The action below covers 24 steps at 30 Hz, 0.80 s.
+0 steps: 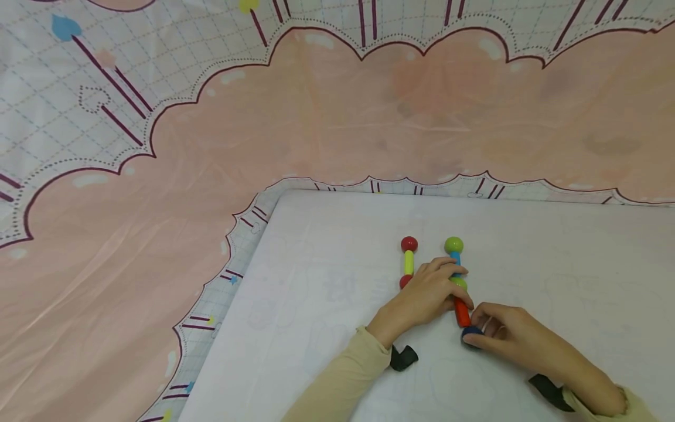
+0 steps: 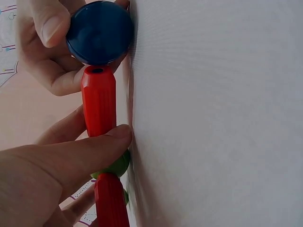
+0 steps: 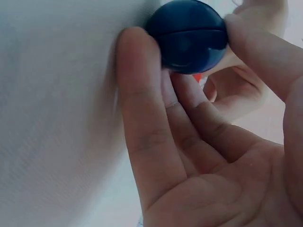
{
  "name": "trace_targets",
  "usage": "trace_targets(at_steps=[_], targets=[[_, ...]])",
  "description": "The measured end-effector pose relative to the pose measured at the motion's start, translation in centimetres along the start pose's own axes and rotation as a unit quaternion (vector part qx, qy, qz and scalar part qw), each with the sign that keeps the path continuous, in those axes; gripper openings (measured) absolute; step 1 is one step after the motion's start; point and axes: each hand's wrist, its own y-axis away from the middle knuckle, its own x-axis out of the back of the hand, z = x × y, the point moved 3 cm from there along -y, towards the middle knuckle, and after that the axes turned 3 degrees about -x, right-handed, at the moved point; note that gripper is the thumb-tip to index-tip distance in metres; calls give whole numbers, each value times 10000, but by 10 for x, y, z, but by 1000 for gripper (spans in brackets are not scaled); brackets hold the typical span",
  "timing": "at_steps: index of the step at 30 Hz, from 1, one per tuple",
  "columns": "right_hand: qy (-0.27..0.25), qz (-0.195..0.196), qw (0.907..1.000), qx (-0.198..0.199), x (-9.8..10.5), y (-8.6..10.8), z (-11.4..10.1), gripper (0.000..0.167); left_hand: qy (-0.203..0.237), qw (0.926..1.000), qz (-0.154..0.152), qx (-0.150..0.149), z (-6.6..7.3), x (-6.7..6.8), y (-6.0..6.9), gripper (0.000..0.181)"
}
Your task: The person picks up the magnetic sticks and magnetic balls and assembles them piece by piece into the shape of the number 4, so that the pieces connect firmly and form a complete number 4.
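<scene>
My right hand (image 1: pixel 508 334) pinches a dark blue ball (image 2: pixel 100 33) between thumb and fingers; a groove line runs across the ball in the right wrist view. The ball sits at the near end of a red rod (image 1: pixel 461 313), whose end hole shows in the left wrist view. Whether ball and rod are joined, I cannot tell. My left hand (image 1: pixel 428 296) grips that rod near a green ball (image 1: pixel 459 283), thumb on one side, fingers on the other. Beyond it come a blue rod (image 1: pixel 456 257) and another green ball (image 1: pixel 454 245). A second red rod (image 2: pixel 111 201) shows below the thumb.
Left of the chain, a yellow-green rod (image 1: pixel 408 262) links a red ball (image 1: pixel 409 244) to another red ball, partly hidden by my left hand. All lie on a white board (image 1: pixel 316 252) over a patterned cloth (image 1: pixel 211 146). Dark straps (image 1: pixel 404 358) hang near both wrists.
</scene>
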Motion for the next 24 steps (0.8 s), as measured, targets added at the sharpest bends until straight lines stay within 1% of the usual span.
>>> trace_targets(at_steps=[3,7,12,18,24], targets=[[-40,25,10000,-86,-1,-1,1,18,-15,10000,18,-9,0,1,0,16],[-60,-40,9998,-185,0,-2,2,17,-31,10000,29,-7,1,2,0,16],[-19,-68,9998,-208,0,-2,2,17,-35,10000,14,-3,1,2,-1,16],[-24,-94,9997,-222,0,-3,2,18,-26,10000,2,12,0,1,-1,17],[-47,-50,9999,-103,0,-3,2,17,-75,10000,1,2,0,0,-1,17]])
